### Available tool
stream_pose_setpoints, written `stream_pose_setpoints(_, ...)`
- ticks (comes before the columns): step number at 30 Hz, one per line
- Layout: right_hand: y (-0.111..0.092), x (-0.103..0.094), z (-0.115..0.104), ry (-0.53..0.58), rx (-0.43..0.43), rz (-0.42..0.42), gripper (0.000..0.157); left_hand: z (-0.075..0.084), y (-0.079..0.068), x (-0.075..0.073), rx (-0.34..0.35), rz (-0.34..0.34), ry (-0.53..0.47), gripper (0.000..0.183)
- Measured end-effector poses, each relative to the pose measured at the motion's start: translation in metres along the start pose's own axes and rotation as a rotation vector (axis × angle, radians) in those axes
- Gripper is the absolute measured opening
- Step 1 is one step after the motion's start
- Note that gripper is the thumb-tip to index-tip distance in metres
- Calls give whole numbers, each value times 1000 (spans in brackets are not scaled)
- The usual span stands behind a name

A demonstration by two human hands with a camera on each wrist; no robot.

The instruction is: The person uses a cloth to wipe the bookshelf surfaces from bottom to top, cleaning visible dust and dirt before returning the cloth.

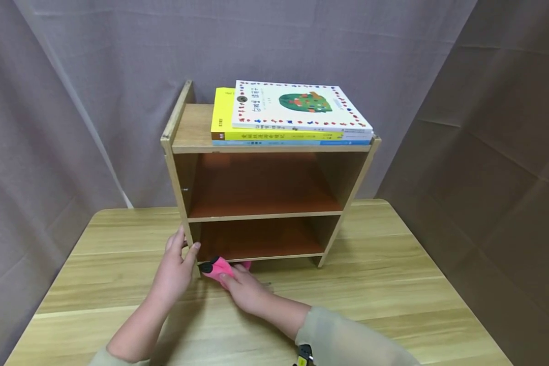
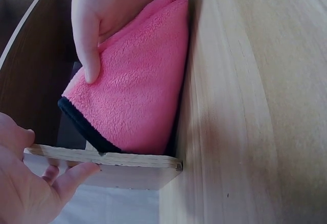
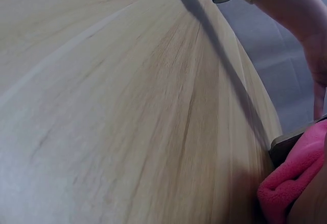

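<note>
The left hand grips the shelf, a useful brace; the right hand, just beside it, holds a pink cloth, best pressed flat, though its underside is hidden.

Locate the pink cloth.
In the head view, the pink cloth is in the right hand, at the lower left front corner of the wooden shelf.

Head view soft, bright. Shelf bays shadowed; right curtain darker. Right wrist view: table pale, long shadow near edge.
</note>
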State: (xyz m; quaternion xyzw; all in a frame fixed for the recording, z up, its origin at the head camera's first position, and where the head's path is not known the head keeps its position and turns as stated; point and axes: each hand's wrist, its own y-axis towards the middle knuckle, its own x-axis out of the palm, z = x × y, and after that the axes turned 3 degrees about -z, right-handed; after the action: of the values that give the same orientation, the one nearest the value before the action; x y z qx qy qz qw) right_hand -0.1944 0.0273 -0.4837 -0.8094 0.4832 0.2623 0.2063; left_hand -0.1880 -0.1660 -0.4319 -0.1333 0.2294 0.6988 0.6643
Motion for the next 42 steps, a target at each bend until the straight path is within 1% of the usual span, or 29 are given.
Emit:
stream_pose_setpoints(4, 3, 4, 0, 22, -7, -12, 52, -1, -1, 0, -3, -2, -4, 64)
stream_pose_setpoints(8, 3, 6, -1, -21, -13, -28, 52, -1, -2, 1, -7, 1, 0, 64)
stream_pose_setpoints(11, 4, 7, -2, -112, -18, -50, 54, -1, -3, 1, -7, 4, -4, 64)
stream_pose_setpoints(17, 6, 7, -5, -317, -57, -81, 53, -1, -2, 2, -5, 4, -20, 64)
stream_pose_setpoints(20, 7, 7, -5, -380, -59, -92, 52, -1, -2, 1, -9, -1, -24, 64)
stream_pose_setpoints(25, 9, 6, -6, -454, -66, -101, 53, 0, -2, 1, -23, -6, -26, 65)
stream_pose_setpoints(29, 11, 6, -6, -534, -107, -105, 53, 0, -2, 1, -20, 0, -26, 65)
stream_pose_setpoints(33, 13, 9, -4, -634, -158, -121, 48, 0, -2, 2, -11, 10, -22, 64)
stream_pose_setpoints(36, 14, 10, -3, -689, -176, -131, 44, -1, -1, 2, -1, 18, -15, 63)
stream_pose_setpoints(42, 18, 12, -4, -826, -219, -133, 44, 0, -1, 1, 8, 24, -7, 62)
